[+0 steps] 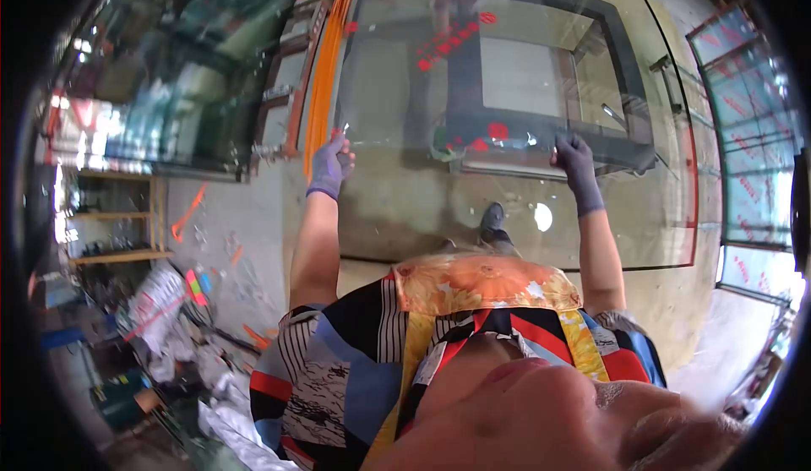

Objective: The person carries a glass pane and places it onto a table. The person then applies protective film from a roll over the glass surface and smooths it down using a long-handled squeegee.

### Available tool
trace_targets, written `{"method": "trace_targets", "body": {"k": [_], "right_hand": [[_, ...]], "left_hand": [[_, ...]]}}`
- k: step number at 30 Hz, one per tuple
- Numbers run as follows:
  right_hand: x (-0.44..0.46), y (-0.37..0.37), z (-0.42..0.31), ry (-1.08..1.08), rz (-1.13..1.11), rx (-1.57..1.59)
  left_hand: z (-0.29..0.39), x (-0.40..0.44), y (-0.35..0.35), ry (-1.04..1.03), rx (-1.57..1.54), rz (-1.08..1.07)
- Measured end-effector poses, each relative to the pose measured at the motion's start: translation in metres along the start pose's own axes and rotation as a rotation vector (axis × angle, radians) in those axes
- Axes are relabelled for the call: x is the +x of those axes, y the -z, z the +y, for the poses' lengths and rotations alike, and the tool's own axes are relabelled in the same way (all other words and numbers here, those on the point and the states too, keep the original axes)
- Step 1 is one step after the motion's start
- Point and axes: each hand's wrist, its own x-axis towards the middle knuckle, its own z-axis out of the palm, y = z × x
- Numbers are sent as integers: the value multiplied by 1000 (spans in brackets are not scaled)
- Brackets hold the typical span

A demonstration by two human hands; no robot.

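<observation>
A large clear glass sheet (389, 209) with red printed marks spreads in front of me. My left hand (332, 165), in a purple glove, is closed at the sheet's left edge beside a bundle of orange straps (325, 74). A small bright glint shows by its fingertips; what they pinch is too small to tell. My right hand (576, 160), in a darker-looking glove, makes a fist over the right part of the sheet. Whatever that fist holds, if anything, is hidden. Near it, a dark grey rectangular frame (625, 49) shows through the glass.
Stacked dark glass panes (186, 74) stand at the left by a rack. More panes with red print (748, 150) lean at the right. Crumpled plastic bags (156, 302) and a green machine (121, 399) are at lower left. My shoe (492, 217) shows below the glass.
</observation>
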Motion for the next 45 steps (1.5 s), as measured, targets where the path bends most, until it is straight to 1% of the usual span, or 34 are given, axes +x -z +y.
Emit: {"method": "trace_targets", "body": {"k": [1,3,4,5,9,11,12,15,16,18,19,20,23,24,26,28,31,32,35,36,38,39,40,41,42,43,44,45], "right_hand": [[-26,6,11,-33,31,-46],[-75,19,46,-73,16,1],[-94,25,66,-129,8,18],[-112,33,86,-186,2,34],[-179,48,140,-245,-12,65],[-193,53,157,-282,-16,117],[-193,54,162,-291,-29,96],[-196,46,169,-200,127,70],[-197,41,162,-205,116,53],[-201,11,130,-36,97,-110],[-202,8,124,49,89,-189],[-200,10,121,49,81,-198],[-190,8,118,147,36,-301],[-188,8,121,146,18,-306],[-184,14,128,50,-40,-334],[-176,14,135,-8,-76,-348],[-165,14,142,-166,-97,-385],[-161,12,142,-176,-109,-390],[-145,5,146,-273,-89,-557],[-139,2,146,-286,-118,-566],[-120,16,146,-287,-302,-694],[-104,24,145,-279,-409,-757],[-75,35,137,-94,-700,-1251],[-56,17,126,-209,-851,-1472],[-41,-5,110,-303,-1044,-1680],[-38,-55,86,-788,-1042,-1640],[-21,-90,103,-753,-1177,-1690],[1,-129,121,-812,-1275,-1556]], "left_hand": [[-23,-21,8,57,-12,17],[-68,-62,30,184,-43,54],[-89,-77,45,218,-81,81],[-110,-92,60,243,-104,55],[-176,-127,102,325,-242,-16],[-195,-133,117,372,-356,-98],[-201,-132,120,378,-377,-84],[-211,-129,122,249,-430,-76],[-210,-130,122,254,-445,-65],[-188,-134,119,233,-328,-35],[-184,-132,116,236,-339,-29],[-180,-128,112,239,-342,-25],[-177,-115,117,233,-358,21],[-181,-108,120,263,-342,17],[-185,-102,119,327,-313,4],[-185,-105,117,311,-317,44],[-178,-111,111,288,-309,107],[-176,-110,111,293,-298,113],[-178,-109,109,319,-291,163],[-179,-108,109,310,-289,155],[-180,-103,109,287,-280,144],[-187,-97,108,280,-342,80],[-193,-93,110,265,-407,36],[-190,-94,104,220,-401,89],[-212,-79,107,130,-446,18],[-210,-82,106,175,-609,10],[-223,-74,102,131,-412,171],[-218,-76,93,-62,-337,268]]}}
